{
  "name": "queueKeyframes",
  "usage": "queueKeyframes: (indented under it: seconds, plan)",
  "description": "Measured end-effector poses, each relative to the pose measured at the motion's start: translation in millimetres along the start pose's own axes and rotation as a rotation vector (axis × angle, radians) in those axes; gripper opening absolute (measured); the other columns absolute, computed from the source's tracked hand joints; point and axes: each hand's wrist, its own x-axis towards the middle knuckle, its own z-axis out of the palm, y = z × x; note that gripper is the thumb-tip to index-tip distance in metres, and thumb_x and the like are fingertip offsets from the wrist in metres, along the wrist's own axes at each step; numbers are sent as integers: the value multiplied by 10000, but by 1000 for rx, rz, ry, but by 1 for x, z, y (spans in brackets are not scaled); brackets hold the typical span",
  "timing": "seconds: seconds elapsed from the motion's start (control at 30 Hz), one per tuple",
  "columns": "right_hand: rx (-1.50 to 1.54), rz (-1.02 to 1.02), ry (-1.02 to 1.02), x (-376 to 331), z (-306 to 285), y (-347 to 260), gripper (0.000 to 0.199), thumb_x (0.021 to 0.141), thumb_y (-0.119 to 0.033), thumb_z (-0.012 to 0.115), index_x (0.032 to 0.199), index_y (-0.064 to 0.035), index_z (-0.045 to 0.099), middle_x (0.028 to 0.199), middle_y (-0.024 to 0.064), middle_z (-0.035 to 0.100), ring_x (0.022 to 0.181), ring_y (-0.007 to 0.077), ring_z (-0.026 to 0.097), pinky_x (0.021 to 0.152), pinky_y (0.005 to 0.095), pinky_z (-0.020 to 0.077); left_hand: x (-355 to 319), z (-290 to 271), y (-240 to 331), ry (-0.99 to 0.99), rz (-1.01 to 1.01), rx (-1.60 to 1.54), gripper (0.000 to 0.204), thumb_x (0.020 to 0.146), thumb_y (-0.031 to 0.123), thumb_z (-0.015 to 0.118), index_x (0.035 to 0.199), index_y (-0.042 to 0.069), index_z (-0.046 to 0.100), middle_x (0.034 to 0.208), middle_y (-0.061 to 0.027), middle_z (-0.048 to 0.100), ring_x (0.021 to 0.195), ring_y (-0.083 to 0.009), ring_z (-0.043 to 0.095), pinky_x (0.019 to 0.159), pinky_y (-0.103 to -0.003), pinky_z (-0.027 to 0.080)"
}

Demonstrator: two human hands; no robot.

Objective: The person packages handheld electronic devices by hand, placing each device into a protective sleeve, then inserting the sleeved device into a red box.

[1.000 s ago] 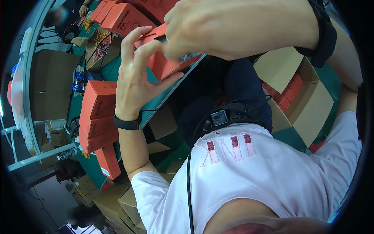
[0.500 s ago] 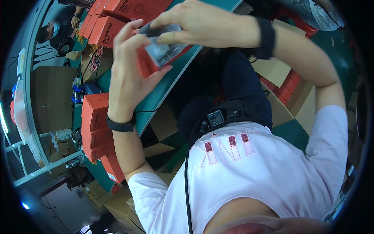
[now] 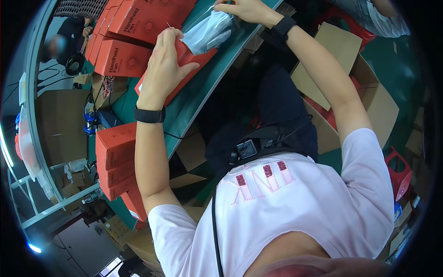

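Observation:
My left hand grips an open red carton that rests tilted on the green table. My right hand pinches the top of a clear plastic bag with a pale object inside; the bag's lower end sits at the carton's open mouth. A black band circles each wrist.
Several closed red cartons lie on the table beyond my hands, and a stack of red cartons stands at the left. An open cardboard box with red cartons sits at my right. Another person is at the far left.
Both hands have moved farther from my body toward the table. The carton now rests on the table, and my right hand has shifted from covering the carton to holding the bag at its top.

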Motion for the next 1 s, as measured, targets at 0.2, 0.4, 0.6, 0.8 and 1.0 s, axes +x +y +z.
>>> queueKeyframes:
  seconds: [0.2, 0.4, 0.6, 0.8, 1.0]
  plan:
    - [-130, -202, 240, -15, -6, -23, 257, 902, -221, 678, 963, 18, 751, 824, 157, 735, 744, 278, 702, 684, 380, 537, -12, 10, 0, 38, -63, -127, 625, 783, 216, 859, 1221, 33, 452, 1212, -181, 566, 1136, -371, 593, 957, -439, 501]
    - [-476, 70, -545, 21, -41, -75, 219, 795, -151, 677, 753, 63, 661, 611, 199, 598, 578, 352, 618, 588, 423, 485, -8, 14, 1, 80, -175, -211, 530, 859, 233, 794, 1205, 32, 447, 1156, -194, 587, 1114, -360, 584, 950, -425, 487]
    - [-462, -160, -485, 24, -31, -55, 207, 892, -136, 614, 791, 44, 617, 730, 200, 630, 686, 362, 627, 642, 458, 479, -6, 29, 5, 126, -307, -249, 522, 835, 219, 799, 1166, 41, 437, 1111, -185, 588, 1037, -348, 583, 911, -418, 494]
    - [-75, -331, -163, 24, -3, -73, 196, 1042, -171, 484, 980, 9, 530, 871, 207, 613, 789, 388, 620, 707, 439, 494, -3, 45, 1, 305, -349, -316, 523, 825, 246, 815, 1157, 55, 459, 1040, -141, 586, 1004, -322, 567, 986, -483, 401]
    - [101, -225, 246, 31, 29, -86, 204, 1029, -182, 519, 980, 11, 563, 843, 209, 641, 789, 362, 650, 701, 417, 510, -9, 40, 17, 373, -330, -174, 567, 813, 314, 847, 1148, 52, 473, 1025, -127, 595, 1007, -322, 567, 980, -485, 371]
